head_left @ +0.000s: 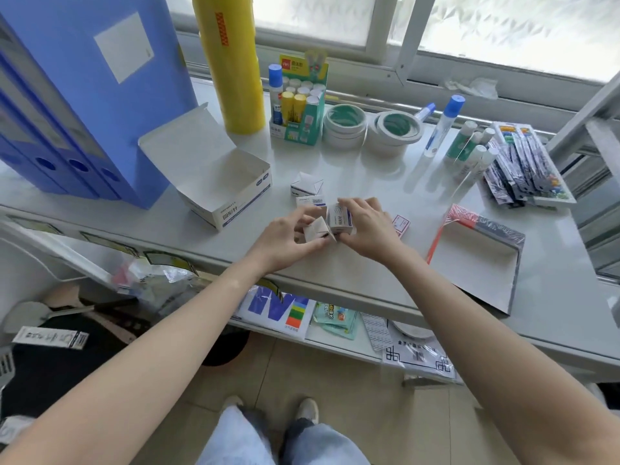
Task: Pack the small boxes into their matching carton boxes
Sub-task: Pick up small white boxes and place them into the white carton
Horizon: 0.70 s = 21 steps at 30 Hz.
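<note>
An open white carton box with blue print stands on the white table, lid flap up, its inside looking bare. Both hands meet at the table's front middle. My left hand pinches a small white box that is tilted on a corner. My right hand grips another small white-and-blue box right beside it. Two more small boxes lie just behind the hands. A small flat box with a red-outlined label lies right of my right hand.
Blue file boxes stand at the left, a yellow roll behind the carton. A glue-stick display box, tape rolls, glue tubes and pen packs line the back. A wrapped envelope pack lies at the right.
</note>
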Motion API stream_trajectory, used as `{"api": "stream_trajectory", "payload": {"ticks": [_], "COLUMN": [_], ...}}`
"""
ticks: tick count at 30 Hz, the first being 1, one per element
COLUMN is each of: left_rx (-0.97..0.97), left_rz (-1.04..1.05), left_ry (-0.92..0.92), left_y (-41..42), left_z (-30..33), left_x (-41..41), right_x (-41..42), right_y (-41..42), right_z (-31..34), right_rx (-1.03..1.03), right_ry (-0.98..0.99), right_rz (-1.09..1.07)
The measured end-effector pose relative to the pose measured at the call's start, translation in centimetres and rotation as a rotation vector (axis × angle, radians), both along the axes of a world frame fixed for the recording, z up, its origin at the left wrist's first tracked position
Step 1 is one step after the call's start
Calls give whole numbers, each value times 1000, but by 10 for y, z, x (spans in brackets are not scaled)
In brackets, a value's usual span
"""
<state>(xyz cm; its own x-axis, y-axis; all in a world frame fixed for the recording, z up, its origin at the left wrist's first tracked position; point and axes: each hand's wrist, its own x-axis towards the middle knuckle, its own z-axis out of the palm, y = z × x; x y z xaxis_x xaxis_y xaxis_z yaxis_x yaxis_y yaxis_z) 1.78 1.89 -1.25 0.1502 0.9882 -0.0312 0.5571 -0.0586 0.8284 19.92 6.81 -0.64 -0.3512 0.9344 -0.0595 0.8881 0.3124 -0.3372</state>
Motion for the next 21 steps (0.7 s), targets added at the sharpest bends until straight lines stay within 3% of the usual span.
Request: {"api": "stream_trajectory", "payload": {"ticks": [5,10,14,21], "left_rx": [-278,-414,-446,-412], "left_rz": [102,152,125,51], "left_ry": [-481,-734,-797,-738], "left_y": [-1,6,14,25], "left_z": [10,18,21,22], "left_x": [3,10,19,18], "right_x": [1,4,6,12], "right_y": [-8,-20,-25,-22], "right_z": [-2,13,24,28], "right_rx": [40,-75,-148,-131], "right_ry": [131,495,662,788], "right_rz": [-85,-267,-315,-320]}}
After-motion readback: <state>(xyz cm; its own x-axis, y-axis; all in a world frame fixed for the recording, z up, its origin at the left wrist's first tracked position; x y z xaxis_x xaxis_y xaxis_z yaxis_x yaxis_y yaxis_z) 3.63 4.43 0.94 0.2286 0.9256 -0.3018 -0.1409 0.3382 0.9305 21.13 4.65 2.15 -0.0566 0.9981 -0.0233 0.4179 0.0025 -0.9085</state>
